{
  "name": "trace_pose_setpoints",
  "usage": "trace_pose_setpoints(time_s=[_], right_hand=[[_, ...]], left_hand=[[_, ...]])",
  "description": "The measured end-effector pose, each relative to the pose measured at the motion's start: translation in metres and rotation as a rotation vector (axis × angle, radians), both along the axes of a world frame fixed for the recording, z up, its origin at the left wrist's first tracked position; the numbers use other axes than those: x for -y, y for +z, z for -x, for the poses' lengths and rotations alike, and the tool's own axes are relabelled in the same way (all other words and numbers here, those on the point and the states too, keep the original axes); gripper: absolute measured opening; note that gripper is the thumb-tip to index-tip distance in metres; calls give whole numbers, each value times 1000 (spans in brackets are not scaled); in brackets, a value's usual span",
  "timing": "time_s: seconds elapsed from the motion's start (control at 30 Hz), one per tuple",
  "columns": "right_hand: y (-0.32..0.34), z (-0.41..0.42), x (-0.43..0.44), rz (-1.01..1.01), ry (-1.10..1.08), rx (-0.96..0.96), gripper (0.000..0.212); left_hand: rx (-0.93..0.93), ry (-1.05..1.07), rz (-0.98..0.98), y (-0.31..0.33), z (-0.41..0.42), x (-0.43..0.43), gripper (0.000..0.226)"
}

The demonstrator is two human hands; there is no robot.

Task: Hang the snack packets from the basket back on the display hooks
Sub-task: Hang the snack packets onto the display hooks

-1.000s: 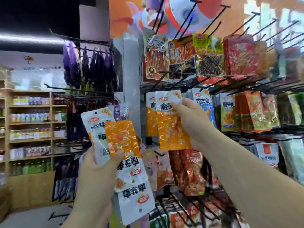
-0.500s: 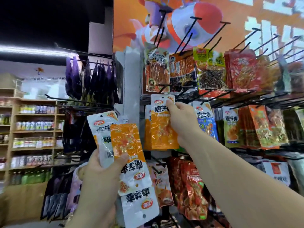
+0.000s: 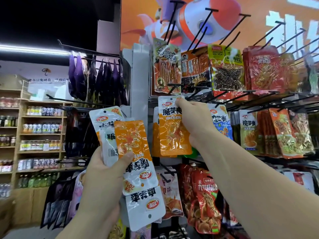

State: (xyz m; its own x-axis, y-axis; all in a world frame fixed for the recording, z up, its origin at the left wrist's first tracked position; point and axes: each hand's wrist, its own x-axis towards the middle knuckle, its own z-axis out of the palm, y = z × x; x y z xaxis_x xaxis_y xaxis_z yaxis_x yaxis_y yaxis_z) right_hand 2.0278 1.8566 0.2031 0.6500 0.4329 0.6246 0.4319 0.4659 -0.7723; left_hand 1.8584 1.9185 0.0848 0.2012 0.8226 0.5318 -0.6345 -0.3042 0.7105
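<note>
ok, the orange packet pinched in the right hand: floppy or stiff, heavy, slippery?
Probably floppy yet hangs flat: the orange packet has crinkled film and dangles straight from the right hand, which pinches its top edge. Likely light, since that pinch alone seems to carry it. Possibly slippery: the film shines with glare.

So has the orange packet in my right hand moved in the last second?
Yes. The orange packet has gone up; its top now nearly meets the bottom of the striped packet hanging above.
</note>
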Motion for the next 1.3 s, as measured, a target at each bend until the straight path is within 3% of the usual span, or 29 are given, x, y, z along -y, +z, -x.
trace_pose_setpoints(time_s=[0.27,0.47,0.67,0.87,1.07,1.3], right_hand=[[0,-1,4,36,-4,-3,36],[-3,-4,-6,9,-12,-26,50],[0,-7,-11,-21,3,-72,47],[1,-10,-16,-59,-44,21,61],[5,-15,-20,-63,-95,-3,56],[-8,-26,-38,44,-271,202,67]], left_hand=[[8,-8,-7,-1,-2,-1,25],[0,11,-23,-3,-3,-4,26],[6,23,-25,-8,0,-7,28],[0,37,-33,-9,5,-11,26],[-28,65,-53,-12,8,-11,26],[-21,54,-66,-12,8,-9,27]])
